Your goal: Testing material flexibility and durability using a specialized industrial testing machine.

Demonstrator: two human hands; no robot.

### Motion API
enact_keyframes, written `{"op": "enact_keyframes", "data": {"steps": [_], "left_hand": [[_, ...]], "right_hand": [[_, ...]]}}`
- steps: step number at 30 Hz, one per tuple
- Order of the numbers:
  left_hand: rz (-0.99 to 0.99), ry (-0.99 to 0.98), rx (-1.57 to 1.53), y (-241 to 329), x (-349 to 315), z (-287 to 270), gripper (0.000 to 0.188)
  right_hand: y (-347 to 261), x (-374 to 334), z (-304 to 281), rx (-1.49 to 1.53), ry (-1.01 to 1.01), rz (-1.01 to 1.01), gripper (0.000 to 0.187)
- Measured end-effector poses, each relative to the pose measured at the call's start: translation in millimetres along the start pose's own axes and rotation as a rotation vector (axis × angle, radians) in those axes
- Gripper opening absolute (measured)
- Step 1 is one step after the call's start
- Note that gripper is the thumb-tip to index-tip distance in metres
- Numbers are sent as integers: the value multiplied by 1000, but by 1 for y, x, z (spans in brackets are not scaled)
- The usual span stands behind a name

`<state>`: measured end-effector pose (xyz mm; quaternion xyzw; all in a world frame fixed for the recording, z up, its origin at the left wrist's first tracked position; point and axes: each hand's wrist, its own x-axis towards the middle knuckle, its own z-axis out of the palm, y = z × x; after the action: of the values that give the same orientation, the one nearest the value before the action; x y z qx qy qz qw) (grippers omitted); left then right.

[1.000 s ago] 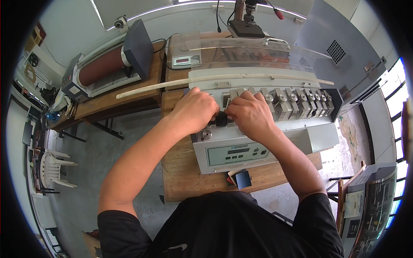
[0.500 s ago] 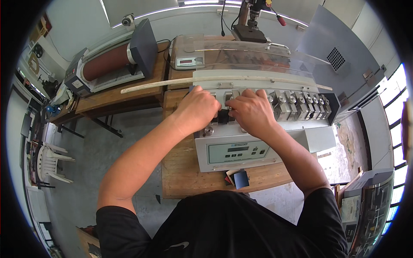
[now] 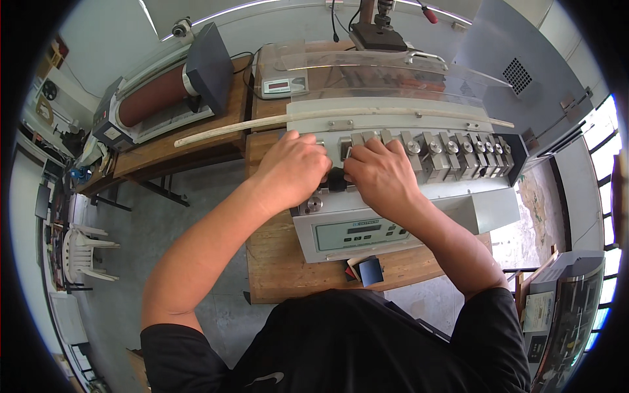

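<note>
A small black flexible-looking piece (image 3: 337, 179) sits between my hands at the left end of a grey bench machine (image 3: 304, 229). My left hand (image 3: 295, 167) is closed, its fingertips at the piece's left side. My right hand (image 3: 380, 171) is also closed, thumb and fingers pinching at its right side. The fingers hide the piece's ends and part of the clamps beneath. To the right of my right hand runs a row of metal clamps (image 3: 435, 150) with round knobs. A loose round metal knob or weight (image 3: 315, 204) rests just below my left hand.
Several small coloured sheets (image 3: 371, 271) lie on the wooden table (image 3: 275, 275) in front of the machine. Behind it are a raised clear cover (image 3: 367, 75), a wooden rod (image 3: 229, 129), a digital scale (image 3: 282, 86) and a drill press (image 3: 379, 36). A brown-drum machine (image 3: 154, 95) stands left.
The whole view has shifted slightly. Both hands stay at the same spot on the machine, fingers still closed, and the black piece between them looks a little more bunched.
</note>
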<state>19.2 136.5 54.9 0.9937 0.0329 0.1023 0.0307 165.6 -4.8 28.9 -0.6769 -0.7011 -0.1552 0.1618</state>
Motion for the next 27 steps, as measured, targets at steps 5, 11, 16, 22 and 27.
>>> {"op": "enact_keyframes", "data": {"steps": [5, 11, 16, 22, 27], "left_hand": [[-36, -7, -16, 0, -5, 2, 7], [-36, 36, 78, 0, -12, 5, 11], [-85, 147, -72, -12, -27, -13, 14], [-282, 178, -103, -26, -46, -39, 13], [-249, 187, -113, -27, -43, -36, 15]], "right_hand": [[2, -1, -2, 25, -5, -8, 8], [-2, -5, -3, -78, 11, -23, 7], [6, -18, -23, 45, 114, 120, 12], [23, -32, -53, 87, 174, 307, 11], [24, -25, -62, 100, 168, 362, 13]]}}
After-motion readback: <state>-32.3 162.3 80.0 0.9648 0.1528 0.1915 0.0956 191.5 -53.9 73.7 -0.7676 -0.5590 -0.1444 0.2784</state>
